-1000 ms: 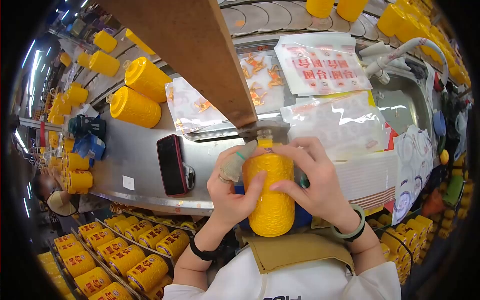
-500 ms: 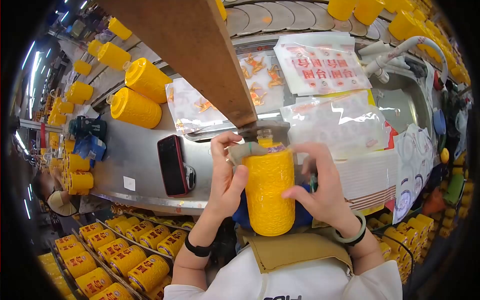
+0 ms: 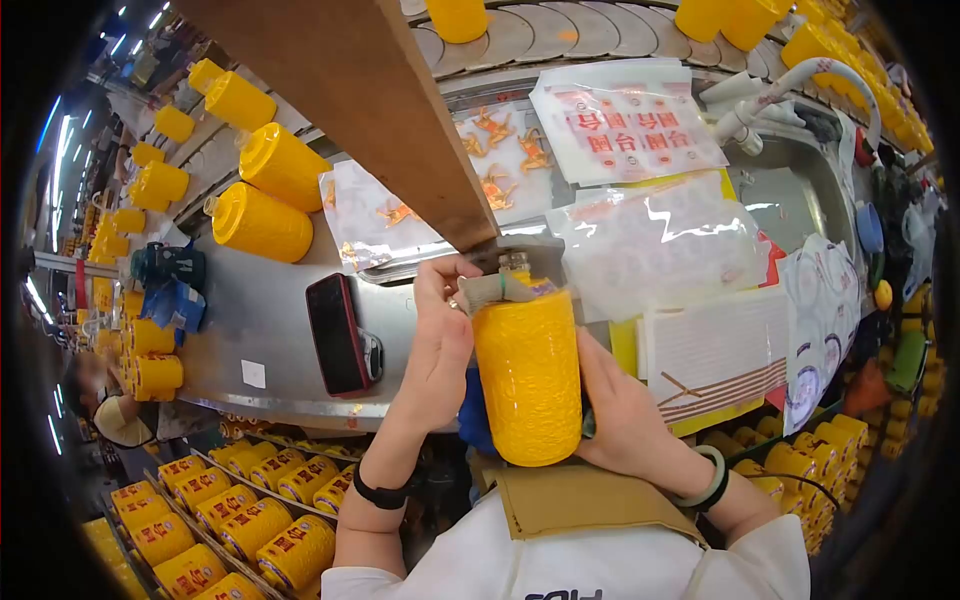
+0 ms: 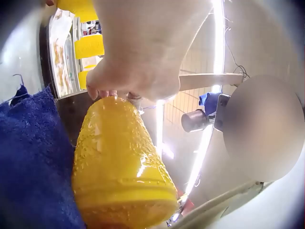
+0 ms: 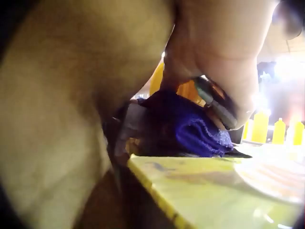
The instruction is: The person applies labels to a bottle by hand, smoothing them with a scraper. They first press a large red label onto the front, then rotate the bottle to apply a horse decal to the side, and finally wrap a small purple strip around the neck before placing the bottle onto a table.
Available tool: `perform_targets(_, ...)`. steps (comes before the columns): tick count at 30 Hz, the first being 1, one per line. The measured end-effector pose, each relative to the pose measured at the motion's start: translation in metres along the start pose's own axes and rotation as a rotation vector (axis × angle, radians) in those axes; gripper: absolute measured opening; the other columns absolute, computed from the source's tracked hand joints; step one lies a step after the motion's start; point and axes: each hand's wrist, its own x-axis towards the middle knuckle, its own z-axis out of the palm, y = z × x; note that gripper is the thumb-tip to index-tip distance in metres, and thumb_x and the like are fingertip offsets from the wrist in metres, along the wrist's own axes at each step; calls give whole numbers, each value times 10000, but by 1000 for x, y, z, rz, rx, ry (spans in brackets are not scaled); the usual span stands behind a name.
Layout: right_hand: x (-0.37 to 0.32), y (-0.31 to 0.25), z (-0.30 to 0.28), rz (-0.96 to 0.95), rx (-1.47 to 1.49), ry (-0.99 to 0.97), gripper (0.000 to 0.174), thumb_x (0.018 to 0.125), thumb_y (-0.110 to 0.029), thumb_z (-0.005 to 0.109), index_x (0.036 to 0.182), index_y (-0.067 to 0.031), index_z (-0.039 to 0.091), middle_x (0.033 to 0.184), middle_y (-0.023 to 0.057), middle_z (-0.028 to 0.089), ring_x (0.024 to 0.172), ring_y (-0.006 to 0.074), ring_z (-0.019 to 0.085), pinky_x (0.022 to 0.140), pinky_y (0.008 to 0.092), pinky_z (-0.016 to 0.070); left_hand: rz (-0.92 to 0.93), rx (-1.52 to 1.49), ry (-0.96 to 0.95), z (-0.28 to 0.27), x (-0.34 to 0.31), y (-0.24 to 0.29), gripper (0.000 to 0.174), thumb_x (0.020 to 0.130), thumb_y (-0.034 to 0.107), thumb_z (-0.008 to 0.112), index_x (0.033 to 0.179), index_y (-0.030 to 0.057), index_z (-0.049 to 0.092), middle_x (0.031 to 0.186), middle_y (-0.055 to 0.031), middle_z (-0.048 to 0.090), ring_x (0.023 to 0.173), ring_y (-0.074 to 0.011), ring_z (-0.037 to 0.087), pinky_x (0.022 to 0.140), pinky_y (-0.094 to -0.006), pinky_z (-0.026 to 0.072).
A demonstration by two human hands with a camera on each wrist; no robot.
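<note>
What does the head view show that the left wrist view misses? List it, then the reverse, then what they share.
Only head: the right hand holding the yellow bottle low down, a phone on the metal counter, label sheets. Only left wrist: bright light strips. Both: the bottle, the left hand gripping its top, a blue cloth.

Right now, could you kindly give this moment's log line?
left hand: grips yellow bottle top | right hand: holds bottle body | blue cloth: beside bottle

L hand (image 3: 440, 345) pinches yellow bottle (image 3: 528, 375) top, R hand (image 3: 615, 412) grips its side.
</note>
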Motion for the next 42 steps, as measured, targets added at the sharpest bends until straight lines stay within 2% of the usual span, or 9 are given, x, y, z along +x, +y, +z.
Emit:
perform_targets(2, 5, -7, -1, -37, -40, 11, 1019, 673, -98, 800, 1546, 128, 324, 1508, 355, 452, 1080, 406, 658, 846, 432, 567, 2, 26, -9, -5, 1, -10, 712, 1066, 697, 282, 1316, 39, 390, 1256, -79, 553, 1264, -163, 492, 1159, -359, 303)
perform_targets(8, -1, -35, -21, -223, -238, 15, 930, 613, -104, 824, 1480, 30, 518, 1556, 331, 429, 763, 255, 615, 759, 373, 551, -47, -20, -17, -4, 1, -16, 721, 1058, 719, 253, 1320, 60, 383, 1254, -70, 556, 1271, -164, 474, 1161, -362, 281)
perform_targets(17, -2, -16, -5, 70, -98, 17, 1101, 664, -183, 901, 1564, 87, 327, 1573, 288, 413, 1037, 375, 665, 871, 404, 556, 65, -133, 202, -9, -3, -22, 653, 1110, 534, 278, 1335, -41, 491, 1324, -112, 500, 1162, -203, 428, 1067, -352, 339)
perform_targets(19, 0, -11, -1, 50, -91, 14, 1112, 672, -178, 896, 1561, 112, 295, 1566, 297, 416, 1119, 396, 642, 913, 410, 548, 157, 279, 138, -2, -9, -22, 812, 1095, 615, 217, 1212, -19, 712, 1302, -89, 533, 1168, -206, 458, 1064, -363, 348)
perform_targets(23, 0, -8, 4, 14, -95, 14, 1113, 692, -175, 892, 1556, 145, 267, 1545, 317, 431, 1267, 416, 591, 986, 421, 533, 191, 381, 109, 1, -6, -9, 792, 1102, 579, 243, 1183, -12, 764, 1315, -103, 509, 1153, -211, 450, 1071, -376, 349)
perform_targets(29, 1, -11, 1, 54, -92, 9, 1084, 728, -187, 867, 1553, 163, 257, 1450, 320, 517, 1156, 378, 628, 923, 404, 541, 70, -170, 77, -10, 2, -6, 615, 1108, 566, 298, 1348, 9, 396, 1341, -139, 510, 1180, -171, 483, 1093, -352, 347)
perform_targets(30, 2, -13, 0, 59, -92, 9, 1084, 728, -187, 867, 1553, 163, 257, 1450, 320, 517, 1156, 378, 628, 923, 404, 541, -19, -57, 58, -7, 4, -8, 716, 1054, 737, 202, 1259, 86, 422, 1169, -21, 458, 1099, -157, 418, 1071, -347, 286)
perform_targets(35, 3, -17, -1, 93, -110, -50, 1045, 722, -178, 838, 1543, 164, 290, 1377, 353, 565, 842, 308, 602, 758, 363, 527, -68, -74, 35, -6, 4, -16, 748, 1034, 768, 181, 1274, 96, 407, 1176, -29, 479, 1126, -157, 442, 1112, -364, 282)
perform_targets(42, 0, -24, -6, -208, -287, 81, 1010, 619, -57, 767, 1501, 193, 342, 1461, 408, 486, 783, 315, 591, 729, 370, 530, -87, -173, 2, -5, 2, -24, 735, 1038, 753, 198, 1291, 92, 395, 1256, -47, 528, 1279, -170, 473, 1174, -395, 281)
